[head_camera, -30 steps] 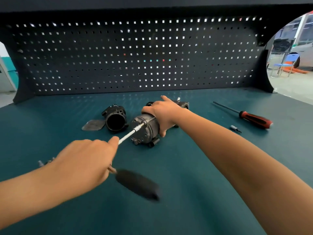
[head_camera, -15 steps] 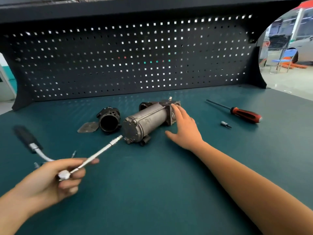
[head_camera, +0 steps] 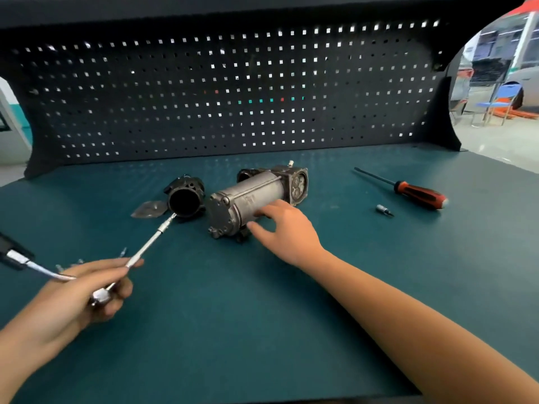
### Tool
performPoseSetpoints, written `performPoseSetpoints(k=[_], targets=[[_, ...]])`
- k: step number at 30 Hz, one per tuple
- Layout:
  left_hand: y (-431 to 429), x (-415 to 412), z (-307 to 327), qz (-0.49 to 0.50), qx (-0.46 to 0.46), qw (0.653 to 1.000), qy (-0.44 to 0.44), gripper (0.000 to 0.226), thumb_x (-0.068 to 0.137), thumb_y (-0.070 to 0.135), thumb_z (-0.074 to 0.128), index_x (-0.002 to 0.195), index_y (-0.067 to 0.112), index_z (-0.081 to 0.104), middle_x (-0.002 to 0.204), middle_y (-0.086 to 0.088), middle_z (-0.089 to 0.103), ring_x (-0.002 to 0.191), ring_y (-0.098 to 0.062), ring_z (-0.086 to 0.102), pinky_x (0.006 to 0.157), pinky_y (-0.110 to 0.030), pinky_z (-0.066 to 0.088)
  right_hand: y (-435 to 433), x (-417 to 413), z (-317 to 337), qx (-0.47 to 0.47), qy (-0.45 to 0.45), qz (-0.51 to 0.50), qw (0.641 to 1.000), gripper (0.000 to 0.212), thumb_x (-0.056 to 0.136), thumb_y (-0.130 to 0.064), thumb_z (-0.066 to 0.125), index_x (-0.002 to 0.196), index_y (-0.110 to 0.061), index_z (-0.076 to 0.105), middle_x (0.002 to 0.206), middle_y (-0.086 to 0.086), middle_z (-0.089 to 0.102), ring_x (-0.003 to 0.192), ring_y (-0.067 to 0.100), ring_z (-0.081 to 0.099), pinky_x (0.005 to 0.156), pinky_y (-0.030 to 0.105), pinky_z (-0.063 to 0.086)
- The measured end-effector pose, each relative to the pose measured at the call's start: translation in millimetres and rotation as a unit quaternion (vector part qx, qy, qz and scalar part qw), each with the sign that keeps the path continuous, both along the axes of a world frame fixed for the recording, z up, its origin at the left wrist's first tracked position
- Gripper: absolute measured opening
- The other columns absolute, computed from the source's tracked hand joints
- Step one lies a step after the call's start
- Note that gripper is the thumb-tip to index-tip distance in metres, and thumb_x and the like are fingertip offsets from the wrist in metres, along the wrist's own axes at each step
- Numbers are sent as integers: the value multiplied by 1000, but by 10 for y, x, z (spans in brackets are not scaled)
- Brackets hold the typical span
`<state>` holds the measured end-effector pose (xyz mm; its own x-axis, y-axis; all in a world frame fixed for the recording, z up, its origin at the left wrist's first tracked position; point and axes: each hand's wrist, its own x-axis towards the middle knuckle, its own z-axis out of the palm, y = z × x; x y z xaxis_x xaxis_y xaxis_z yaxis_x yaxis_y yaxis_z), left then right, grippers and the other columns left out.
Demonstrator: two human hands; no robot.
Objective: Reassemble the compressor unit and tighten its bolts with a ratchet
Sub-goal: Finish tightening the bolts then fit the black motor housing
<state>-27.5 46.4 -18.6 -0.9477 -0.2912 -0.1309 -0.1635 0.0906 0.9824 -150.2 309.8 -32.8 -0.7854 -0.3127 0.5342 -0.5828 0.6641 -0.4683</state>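
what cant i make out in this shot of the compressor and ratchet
Head view only:
- Ratchet: the handle end is cut off by the left edge.
- Loose bolts: tiny and partly behind the left hand, so the count is unclear.
- Compressor: the right hand covers part of its near side.
- Small bit: too small to tell its type.

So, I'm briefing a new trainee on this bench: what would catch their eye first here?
The grey compressor body lies mid-bench, with the right hand reaching to its near side. At lower left the left hand grips a ratchet whose long extension points toward a black housing. A red-handled screwdriver lies far right.
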Motion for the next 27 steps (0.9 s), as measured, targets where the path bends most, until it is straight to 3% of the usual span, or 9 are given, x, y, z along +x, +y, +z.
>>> performPoseSetpoints(k=[2,6,12,16,20,23,25,27], targets=[[83,-104,67,11,9,1000,26,22,92,8,47,95,5,69,47,-2,51,32,-10,38,34,-14,32,-132,2,59,-37,20,-21,999,37,90,-38,59,117,-13,63,117,3,59,106,20,55,81,30,43],[244,-499,207,21,65,995,71,19,92,8,48,88,7,66,45,1,54,33,-7,43,36,-12,35,-485,-54,156,-75,58,-53,994,47,89,-45,58,125,-14,59,126,0,56,115,18,50,88,28,40],[394,-932,162,-5,111,992,63,15,94,6,49,86,8,62,47,0,62,35,-4,53,36,-11,40,-563,-109,163,-66,139,-60,986,26,90,-28,61,99,-6,73,97,9,68,97,25,58,76,24,38],[353,-874,-16,-30,73,996,41,14,94,4,49,87,7,61,49,-1,63,37,-6,54,37,-12,40,-477,-81,185,-83,164,-39,982,12,78,-14,72,83,-4,75,79,9,71,78,27,65,72,23,41],[392,-744,-21,-75,-20,994,71,15,94,4,50,91,11,62,52,0,64,41,-7,54,40,-15,39,-155,-110,207,-112,148,-2,983,9,70,-5,78,77,-2,73,75,5,71,73,17,65,71,22,50],[482,-682,-42,-127,-65,986,81,17,95,6,49,95,17,63,57,2,66,46,-7,56,44,-16,40,131,-76,161,-142,91,34,985,15,74,-1,75,87,-7,72,94,5,72,90,5,62,81,9,45],[526,-666,-64,-143,-62,985,68,17,95,7,49,93,16,63,56,2,66,44,-7,54,44,-16,40,336,-51,146,-183,-14,31,982,26,77,-5,74,97,-20,66,121,0,62,109,2,56,93,16,42],[537,-664,-89,-141,-82,984,64,16,94,7,49,91,16,63,54,3,65,40,-7,51,42,-15,38,564,-21,203,-247,-146,13,958,45,71,-17,76,106,-35,56,135,-9,46,115,6,52,96,29,41]])
